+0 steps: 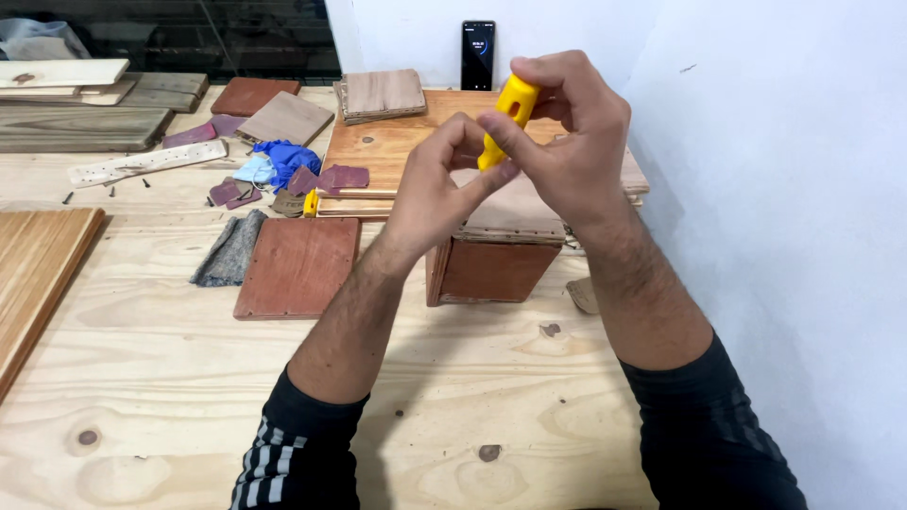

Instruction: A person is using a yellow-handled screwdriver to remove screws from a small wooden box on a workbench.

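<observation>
At the far left of the plywood surface lies a striped wooden board, with planks stacked beyond it. Nearer the middle, a grey cloth scrap lies just beside a flat reddish panel; farther back are scraps of purple sandpaper and a crumpled blue glove. The left hand is raised above a small reddish wooden box, its thumb and forefinger pinching the lower end of a yellow tool handle. The right hand has its grip closed around the upper part of that handle, which is held in the air, tilted, over the box. A dark phone stands upright against the white wall at the far side.
</observation>
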